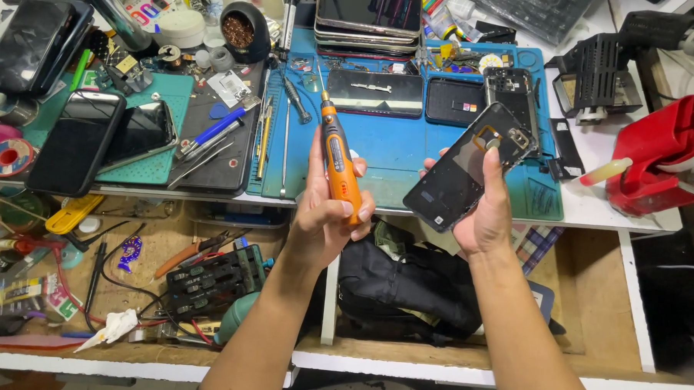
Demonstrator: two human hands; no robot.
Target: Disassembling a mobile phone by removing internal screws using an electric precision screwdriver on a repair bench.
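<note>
**Rotary tool and phone back cover held over the bench edge**

I see my left hand (321,219) wrapped around an orange electric rotary tool (338,161), fingers pressed together on its body, tip pointing up. My right hand (482,213) pinches a dark phone back cover (465,168), thumb on its face, fingers behind. Both hover over the blue repair mat (392,151). A black phone (76,143) lies far left, screwdrivers (264,132) between.

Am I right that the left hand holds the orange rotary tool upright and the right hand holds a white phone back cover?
Not quite. In the head view the left hand does hold the orange rotary tool upright, but the phone back cover in the right hand is black, not white.
</note>
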